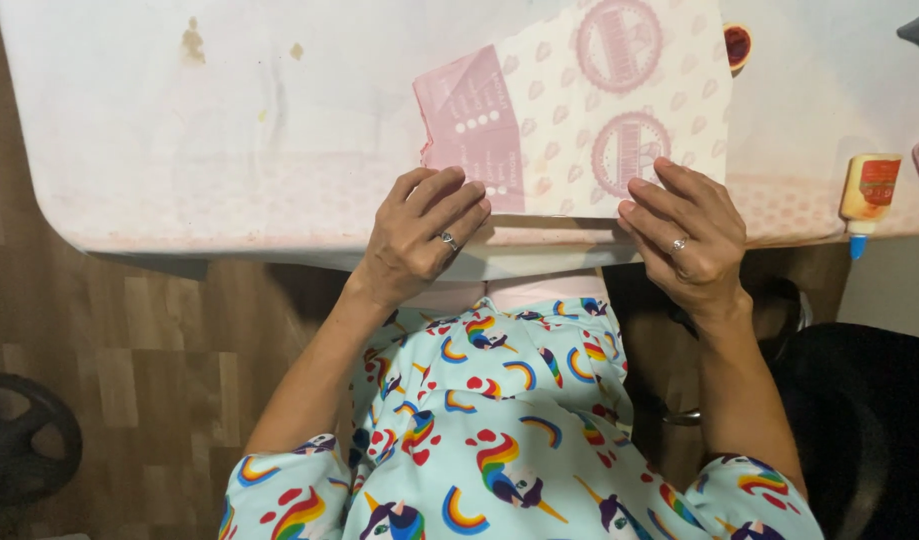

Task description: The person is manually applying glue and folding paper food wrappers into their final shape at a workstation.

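A flat pink-and-white printed paper sheet (579, 110) is laid on the white table (179, 130), at its near edge. Its lower corners are pressed down by the left hand (419, 235) and the right hand (684, 235), fingers slightly spread and flat on the paper, nothing pinched. A yellow glue bottle (867, 195) is lying well apart, to the right.

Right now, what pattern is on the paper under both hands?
Head view: paper is cream with small pink shapes and round pink stamps, one darker pink panel.
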